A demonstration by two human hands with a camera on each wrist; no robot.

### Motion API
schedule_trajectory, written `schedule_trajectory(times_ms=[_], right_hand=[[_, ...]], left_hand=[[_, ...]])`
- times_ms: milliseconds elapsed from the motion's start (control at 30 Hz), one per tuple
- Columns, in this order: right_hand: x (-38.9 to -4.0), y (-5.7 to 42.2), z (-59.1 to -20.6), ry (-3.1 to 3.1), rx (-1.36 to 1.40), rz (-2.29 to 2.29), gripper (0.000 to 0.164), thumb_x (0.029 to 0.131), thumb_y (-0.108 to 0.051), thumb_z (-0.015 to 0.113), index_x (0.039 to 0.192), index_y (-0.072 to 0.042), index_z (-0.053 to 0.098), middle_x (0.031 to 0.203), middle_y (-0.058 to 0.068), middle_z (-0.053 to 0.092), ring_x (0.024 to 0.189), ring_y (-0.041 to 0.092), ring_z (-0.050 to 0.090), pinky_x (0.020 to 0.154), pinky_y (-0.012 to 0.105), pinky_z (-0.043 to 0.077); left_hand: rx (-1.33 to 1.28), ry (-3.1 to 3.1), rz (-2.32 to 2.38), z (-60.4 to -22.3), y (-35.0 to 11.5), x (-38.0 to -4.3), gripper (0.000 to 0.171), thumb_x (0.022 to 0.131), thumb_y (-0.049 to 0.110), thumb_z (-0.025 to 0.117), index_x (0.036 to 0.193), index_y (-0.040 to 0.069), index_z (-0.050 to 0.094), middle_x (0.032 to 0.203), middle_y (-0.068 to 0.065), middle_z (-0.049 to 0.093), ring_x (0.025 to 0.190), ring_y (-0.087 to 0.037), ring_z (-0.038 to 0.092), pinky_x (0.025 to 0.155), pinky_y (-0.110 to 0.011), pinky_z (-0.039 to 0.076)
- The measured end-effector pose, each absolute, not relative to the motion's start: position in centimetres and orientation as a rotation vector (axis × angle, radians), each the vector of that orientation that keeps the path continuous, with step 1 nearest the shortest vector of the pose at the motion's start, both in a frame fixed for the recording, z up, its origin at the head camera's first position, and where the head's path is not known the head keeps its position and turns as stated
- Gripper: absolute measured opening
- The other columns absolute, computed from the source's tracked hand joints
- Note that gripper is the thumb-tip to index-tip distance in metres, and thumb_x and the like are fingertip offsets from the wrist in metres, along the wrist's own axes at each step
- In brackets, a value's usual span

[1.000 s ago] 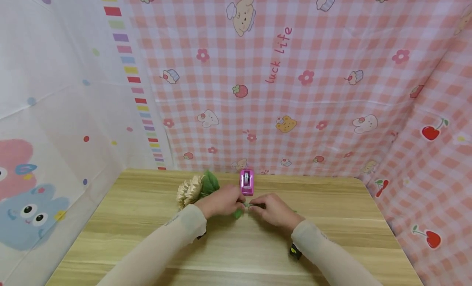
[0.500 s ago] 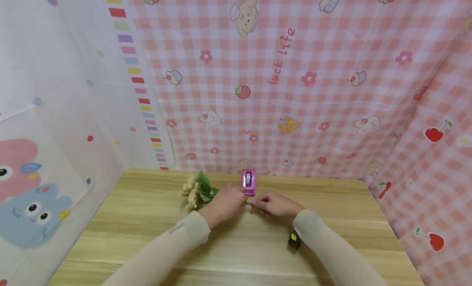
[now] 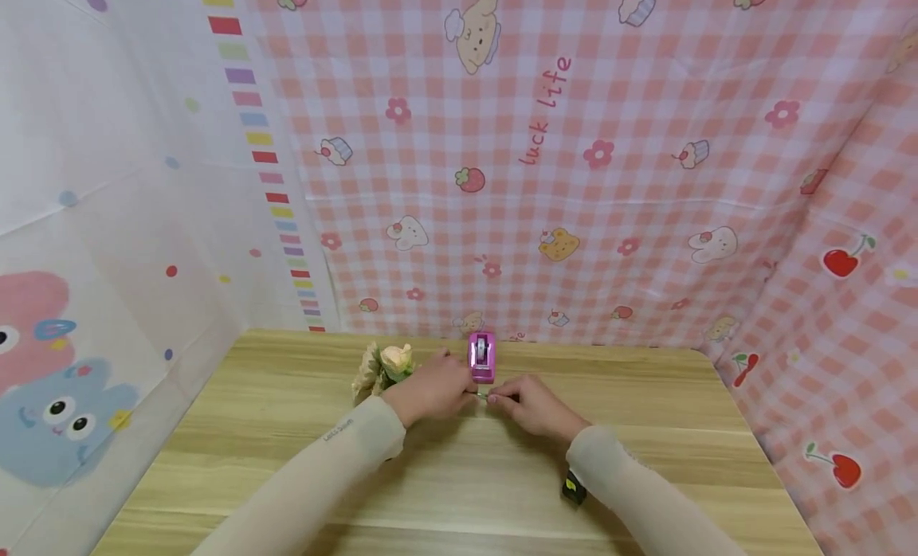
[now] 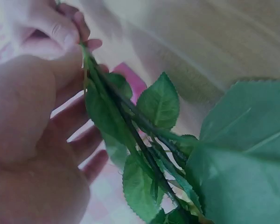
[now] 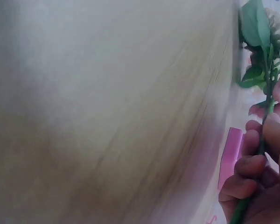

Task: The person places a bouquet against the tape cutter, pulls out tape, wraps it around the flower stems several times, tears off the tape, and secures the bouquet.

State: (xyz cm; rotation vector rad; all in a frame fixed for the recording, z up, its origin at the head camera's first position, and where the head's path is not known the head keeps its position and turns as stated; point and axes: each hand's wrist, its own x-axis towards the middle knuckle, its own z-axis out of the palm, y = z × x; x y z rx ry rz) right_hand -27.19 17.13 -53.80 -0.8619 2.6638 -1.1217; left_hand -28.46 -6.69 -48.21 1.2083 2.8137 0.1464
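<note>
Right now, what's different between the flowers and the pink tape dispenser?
The flowers are held by their stems in the left hand and right hand; the tape dispenser sits on the table, in neither hand. The flowers are cream and peach with green leaves; the tape dispenser is glossy pink. The flowers' stems are long and thin; the tape dispenser is compact.

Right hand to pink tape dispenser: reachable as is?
Probably yes: the pink tape dispenser sits near the right hand, with nothing visibly blocking the gap. That hand holds the flower stems, though, so it would likely need to let go first.
</note>
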Motion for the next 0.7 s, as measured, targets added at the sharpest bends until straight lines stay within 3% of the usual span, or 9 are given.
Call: schedule_trajectory(times_ms=[167,267,467,567,700], right_hand=[[-26.9,16.7,-53.9,2.728,-0.883,-1.139,0.020,0.109,-0.016,0.071,0.122,-0.012,0.085,0.117,0.006,0.085,0.096,0.011,0.075,0.090,0.029,0.063],[-26.7,16.4,-53.9,2.775,-0.856,-1.141,0.020,0.108,-0.017,0.072,0.123,-0.013,0.085,0.108,0.005,0.084,0.086,0.006,0.068,0.081,0.025,0.059],[-26.8,16.4,-53.3,2.770,-0.752,-1.112,0.020,0.111,-0.024,0.068,0.120,-0.017,0.085,0.107,-0.001,0.082,0.087,0.006,0.066,0.080,0.027,0.058],[-27.4,16.7,-52.8,2.678,-0.701,-1.109,0.029,0.115,-0.031,0.061,0.110,-0.014,0.084,0.091,-0.002,0.076,0.074,0.006,0.059,0.069,0.026,0.054],[-28.2,17.2,-52.3,2.523,-0.656,-1.124,0.037,0.117,-0.036,0.056,0.109,-0.011,0.082,0.071,0.000,0.059,0.060,0.009,0.047,0.057,0.025,0.044]], left_hand=[[1.138,2.677,0.302,-47.4,-7.2,-29.2,0.030,0.112,0.032,0.068,0.095,0.015,0.086,0.091,0.002,0.082,0.088,-0.012,0.067,0.119,-0.054,0.040],[1.126,2.640,0.377,-47.3,-7.3,-29.5,0.025,0.110,0.027,0.070,0.097,0.013,0.086,0.092,0.000,0.083,0.079,-0.008,0.063,0.112,-0.052,0.041],[1.157,2.753,0.341,-48.2,-7.1,-29.7,0.018,0.107,0.030,0.075,0.105,0.018,0.088,0.097,0.005,0.085,0.085,-0.006,0.071,0.106,-0.047,0.045],[1.199,2.838,0.264,-48.6,-7.0,-29.5,0.014,0.105,0.031,0.079,0.105,0.019,0.087,0.097,0.006,0.085,0.090,-0.011,0.075,0.109,-0.048,0.049],[1.272,2.957,0.093,-48.8,-6.6,-29.2,0.012,0.101,0.032,0.083,0.104,0.020,0.084,0.096,0.006,0.085,0.092,-0.016,0.078,0.105,-0.044,0.050]])
